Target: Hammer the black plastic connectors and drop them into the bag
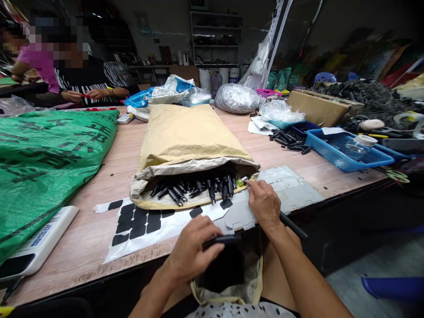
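Observation:
A large tan paper sack (192,132) lies on the table with its mouth facing me, and several black tubular parts (211,187) show inside it. My left hand (197,247) grips a black tubular part (223,239) in front of the table edge. Below it, a second sack (256,282) stands open on my lap. At the right corner of the sack's mouth, my right hand (264,201) is closed on a small tool with a yellow-green handle (241,181). A white sheet with black stickers (139,223) lies under the sack's front edge.
On the left are a green woven sack (53,163) and a white device (46,240). To the right sit a blue basket (347,154), loose black parts (289,140) and a cardboard box (318,108). Flattened grey cardboard (291,190) lies near the edge. Two people work at the back left.

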{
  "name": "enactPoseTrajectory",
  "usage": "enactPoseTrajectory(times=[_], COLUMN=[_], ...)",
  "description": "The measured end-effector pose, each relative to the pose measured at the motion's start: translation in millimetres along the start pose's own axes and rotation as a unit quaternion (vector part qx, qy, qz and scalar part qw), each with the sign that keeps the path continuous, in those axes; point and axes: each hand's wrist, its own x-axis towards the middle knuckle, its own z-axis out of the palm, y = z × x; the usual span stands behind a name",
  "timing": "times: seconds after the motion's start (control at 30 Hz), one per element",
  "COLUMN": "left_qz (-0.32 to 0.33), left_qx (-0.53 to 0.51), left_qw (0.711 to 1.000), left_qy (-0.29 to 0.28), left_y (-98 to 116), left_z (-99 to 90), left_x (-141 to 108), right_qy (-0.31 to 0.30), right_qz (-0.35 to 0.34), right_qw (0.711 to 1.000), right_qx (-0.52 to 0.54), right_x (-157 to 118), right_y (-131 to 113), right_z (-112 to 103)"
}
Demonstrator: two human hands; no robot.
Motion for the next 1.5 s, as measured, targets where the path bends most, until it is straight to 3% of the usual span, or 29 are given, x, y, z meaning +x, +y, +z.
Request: enactPoseTrajectory(times=[0.13, 0.23, 0.33, 0.43, 0.5, 0.6, 0.67, 0.8, 0.9, 1.07, 1.23, 1.4, 1.5], left_qz=[-0.018, -0.087, -0.136, -0.114, -0.108, -0.148, -0.187, -0.266, -0.276, -0.199, -0.088, -0.063, -0.075], left_qx=[-0.013, 0.035, 0.067, 0.029, 0.010, 0.055, 0.105, 0.187, 0.208, 0.181, 0.112, 0.078, 0.050], left_qw=[0.995, 0.988, 0.979, 0.989, 0.994, 0.966, 0.946, 0.928, 0.924, 0.945, 0.985, 0.989, 0.991], left_qy=[-0.095, -0.121, -0.139, -0.093, 0.017, 0.205, 0.245, 0.181, 0.164, 0.187, 0.101, 0.105, 0.099], left_y=[13.6, -0.8, -13.6, -5.3, 6.5, 14.0, 8.0, -10.3, -13.7, -12.2, -26.1, -41.3, -42.6], left_z=[40.2, 75.0, 92.1, 81.7, 61.9, 26.3, 7.8, -4.7, -4.8, -16.0, -11.0, 0.4, -1.5], left_x=[-22.7, -32.5, -35.0, -26.2, -10.4, 27.2, 54.3, 88.3, 87.2, 55.9, 34.9, 33.4, 34.4], right_qy=[0.003, 0.008, 0.005, 0.003, 0.002, 0.003, 0.003, 0.001, 0.002, 0.003, -0.004, 0.001, 0.041], right_qz=[-0.005, -0.005, -0.006, -0.003, -0.001, -0.002, -0.002, -0.004, -0.008, -0.003, 0.008, 0.011, 0.020], right_qw=[1.000, 1.000, 1.000, 1.000, 1.000, 1.000, 1.000, 1.000, 1.000, 1.000, 1.000, 1.000, 0.993], right_qx=[-0.006, -0.012, -0.022, -0.027, -0.028, -0.029, -0.028, -0.027, -0.026, -0.014, -0.009, 0.025, 0.112], right_x=[0.1, -0.6, -1.1, -1.3, -1.3, -1.4, -1.4, -1.0, -0.5, -0.5, -0.2, 1.7, -0.4], right_y=[-0.7, -1.3, -1.9, -2.7, -3.0, -3.1, -2.9, -2.4, -2.2, -3.0, -2.4, -0.2, -7.3], right_z=[-1.2, -0.6, -0.7, -1.5, -1.7, -1.4, -0.9, -0.4, -0.6, -1.8, -0.9, -3.9, -17.4])
